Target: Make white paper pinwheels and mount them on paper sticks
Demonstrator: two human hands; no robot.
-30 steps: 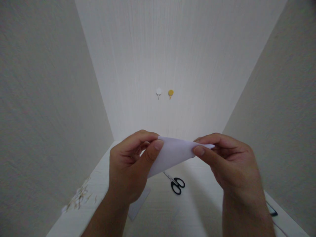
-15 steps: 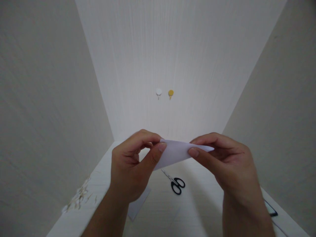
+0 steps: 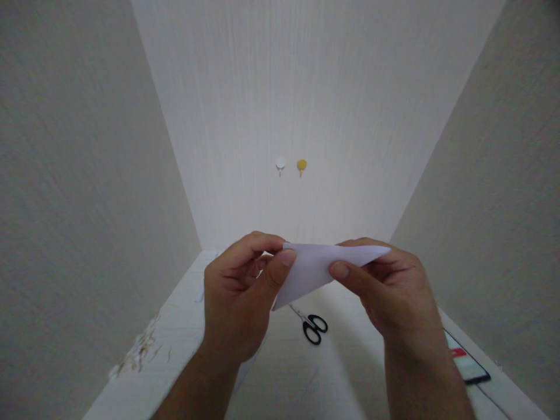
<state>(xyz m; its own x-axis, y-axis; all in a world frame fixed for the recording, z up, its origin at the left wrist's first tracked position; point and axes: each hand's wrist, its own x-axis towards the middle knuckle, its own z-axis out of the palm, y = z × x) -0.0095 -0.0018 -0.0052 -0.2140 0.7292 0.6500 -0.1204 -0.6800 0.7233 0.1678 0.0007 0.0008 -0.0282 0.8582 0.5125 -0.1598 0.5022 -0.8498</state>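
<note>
Left hand [image 3: 238, 297] and right hand [image 3: 394, 291] pinch opposite ends of a folded white paper [image 3: 315, 268] held between them above the bench [image 3: 175, 326] (scissors [image 3: 311, 325] lie beneath), mid-fold; next, probably, pressing the crease.

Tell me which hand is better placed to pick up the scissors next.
Right, probably. The scissors lie on the table below the folded paper, their black handles toward the right hand. The left hand also pinches the paper and sits slightly farther from the handles.
</note>
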